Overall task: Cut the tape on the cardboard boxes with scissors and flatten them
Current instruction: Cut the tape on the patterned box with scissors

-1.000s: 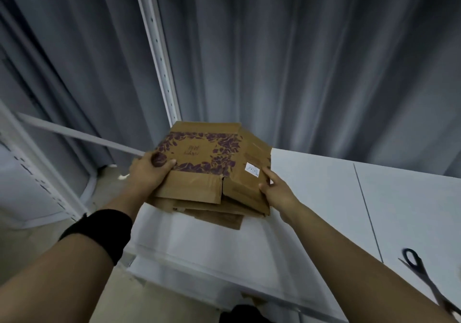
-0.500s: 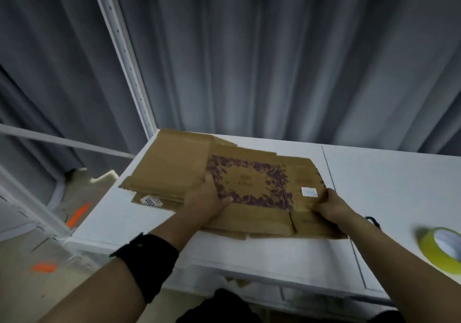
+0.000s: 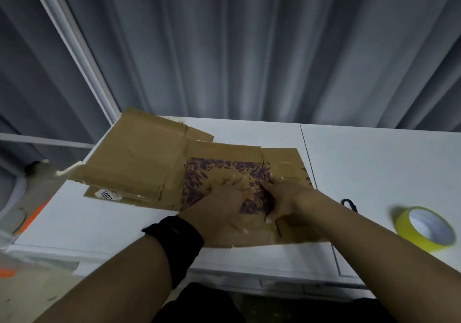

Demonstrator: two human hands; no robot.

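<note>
Head view, forward-down, close over the table.

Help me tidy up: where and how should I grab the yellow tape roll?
Probably pinch the near wall of the yellow tape roll from above, thumb outside, fingers inside the core. It seems to lie flat on the white table, hole upward, apart from the cardboard.

Scissors (one black loop) behind right forearm.

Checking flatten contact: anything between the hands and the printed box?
Nothing visible. The left hand and right hand both press flat on the printed box, which lies on the table. The tape roll sits off to its right.
</note>
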